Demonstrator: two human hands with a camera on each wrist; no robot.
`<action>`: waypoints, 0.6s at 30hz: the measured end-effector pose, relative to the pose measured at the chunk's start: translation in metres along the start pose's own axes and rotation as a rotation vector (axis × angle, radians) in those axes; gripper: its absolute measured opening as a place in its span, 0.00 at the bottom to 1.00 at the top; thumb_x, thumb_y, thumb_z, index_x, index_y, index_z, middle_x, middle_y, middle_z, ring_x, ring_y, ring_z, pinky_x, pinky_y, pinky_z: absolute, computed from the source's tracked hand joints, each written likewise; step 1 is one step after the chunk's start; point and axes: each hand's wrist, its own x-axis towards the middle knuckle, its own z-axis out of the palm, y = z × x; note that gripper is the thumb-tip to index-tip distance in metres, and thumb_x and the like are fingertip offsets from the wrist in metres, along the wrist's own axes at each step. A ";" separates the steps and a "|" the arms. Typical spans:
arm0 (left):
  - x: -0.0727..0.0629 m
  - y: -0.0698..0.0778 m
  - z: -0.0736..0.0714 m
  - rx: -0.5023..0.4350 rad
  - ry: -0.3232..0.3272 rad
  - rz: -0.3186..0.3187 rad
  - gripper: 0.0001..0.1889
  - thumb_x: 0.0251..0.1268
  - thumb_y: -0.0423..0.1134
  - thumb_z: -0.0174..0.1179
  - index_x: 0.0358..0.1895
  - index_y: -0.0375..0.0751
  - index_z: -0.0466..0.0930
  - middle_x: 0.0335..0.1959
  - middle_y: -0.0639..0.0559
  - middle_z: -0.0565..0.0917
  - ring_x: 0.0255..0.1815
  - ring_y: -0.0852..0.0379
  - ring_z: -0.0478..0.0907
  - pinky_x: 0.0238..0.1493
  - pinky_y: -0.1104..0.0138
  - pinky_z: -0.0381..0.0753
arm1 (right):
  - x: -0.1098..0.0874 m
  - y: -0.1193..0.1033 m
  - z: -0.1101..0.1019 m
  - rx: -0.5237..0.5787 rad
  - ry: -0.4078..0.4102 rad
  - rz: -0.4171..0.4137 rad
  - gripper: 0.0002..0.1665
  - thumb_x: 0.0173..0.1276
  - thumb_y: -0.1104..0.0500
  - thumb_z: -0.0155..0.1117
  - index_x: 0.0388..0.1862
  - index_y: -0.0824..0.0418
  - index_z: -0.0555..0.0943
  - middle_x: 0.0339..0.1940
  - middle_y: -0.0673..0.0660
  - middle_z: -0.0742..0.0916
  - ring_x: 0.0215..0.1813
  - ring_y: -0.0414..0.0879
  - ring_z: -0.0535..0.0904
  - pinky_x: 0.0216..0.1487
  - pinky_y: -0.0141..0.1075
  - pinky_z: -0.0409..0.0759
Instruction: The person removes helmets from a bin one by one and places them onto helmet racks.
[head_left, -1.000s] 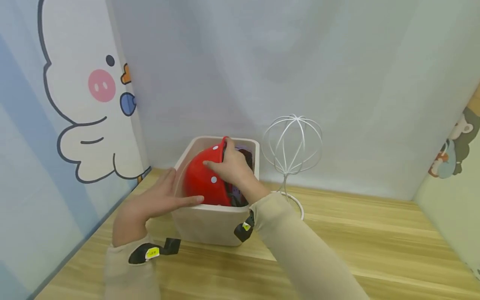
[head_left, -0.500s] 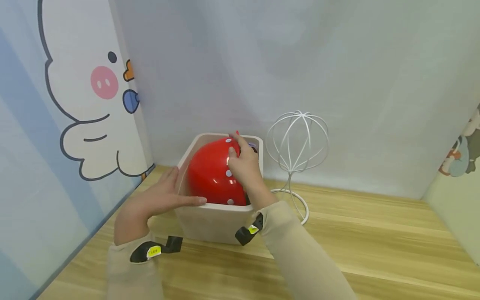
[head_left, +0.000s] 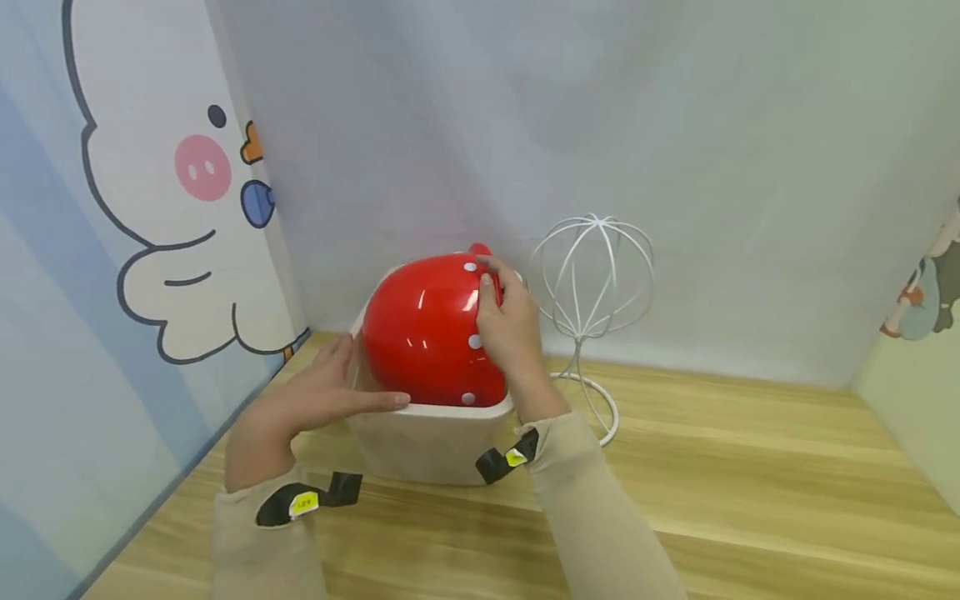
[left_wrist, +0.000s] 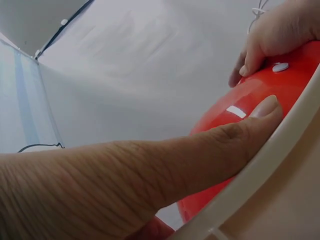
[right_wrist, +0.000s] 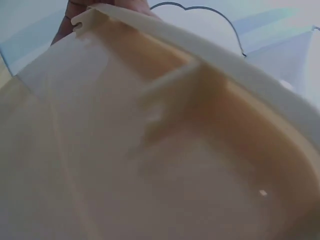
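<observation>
A glossy red helmet (head_left: 427, 325) with white dots along its edge sits partly inside a cream plastic bin (head_left: 427, 442), its dome rising above the rim. My right hand (head_left: 516, 329) grips the helmet's right edge, thumb on the outer shell and the other fingers over the brim. Spread around the bin's near left corner, my left hand (head_left: 315, 398) rests with its thumb straight along the front rim. In the left wrist view that thumb (left_wrist: 215, 150) lies over the bin rim, close to the red shell. The right wrist view shows the bin's outer wall (right_wrist: 125, 165) and the underside of its lip.
Just right of the bin stands a white wire stand (head_left: 592, 283) with a balloon-shaped top and a ring base. A wood-grain table (head_left: 735, 483) lies beneath. A grey curtain (head_left: 675, 150) hangs behind, and a printed cartoon panel (head_left: 172, 192) is at the left.
The helmet has risen in the bin and rolled, so its dome now faces up and its lining no longer shows. My right hand moved up and right with it; my left hand stayed put.
</observation>
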 end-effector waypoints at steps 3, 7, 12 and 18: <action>0.000 0.000 0.002 -0.048 0.002 0.066 0.63 0.51 0.60 0.74 0.82 0.54 0.37 0.80 0.43 0.49 0.76 0.35 0.49 0.58 0.34 0.73 | -0.007 0.009 -0.008 0.094 0.018 -0.019 0.22 0.79 0.52 0.54 0.69 0.44 0.75 0.64 0.49 0.80 0.60 0.50 0.76 0.52 0.48 0.85; 0.000 0.001 0.001 -0.070 0.006 0.125 0.60 0.53 0.58 0.74 0.82 0.57 0.40 0.79 0.47 0.53 0.76 0.38 0.51 0.59 0.34 0.72 | -0.010 0.016 -0.012 0.182 0.024 -0.103 0.23 0.79 0.53 0.56 0.70 0.47 0.74 0.64 0.50 0.80 0.59 0.49 0.79 0.52 0.45 0.85; -0.001 0.003 -0.004 -0.061 0.004 0.124 0.59 0.55 0.58 0.73 0.82 0.60 0.38 0.79 0.48 0.53 0.76 0.39 0.51 0.60 0.32 0.70 | -0.007 0.014 -0.010 0.231 0.007 -0.166 0.23 0.79 0.53 0.56 0.70 0.49 0.74 0.63 0.51 0.81 0.57 0.48 0.79 0.51 0.44 0.85; 0.001 0.004 -0.002 -0.073 -0.009 0.123 0.58 0.55 0.57 0.73 0.82 0.60 0.38 0.79 0.49 0.53 0.76 0.39 0.50 0.60 0.32 0.70 | -0.010 0.015 -0.013 0.257 -0.002 -0.170 0.23 0.79 0.54 0.55 0.71 0.48 0.74 0.65 0.49 0.80 0.59 0.47 0.79 0.51 0.43 0.85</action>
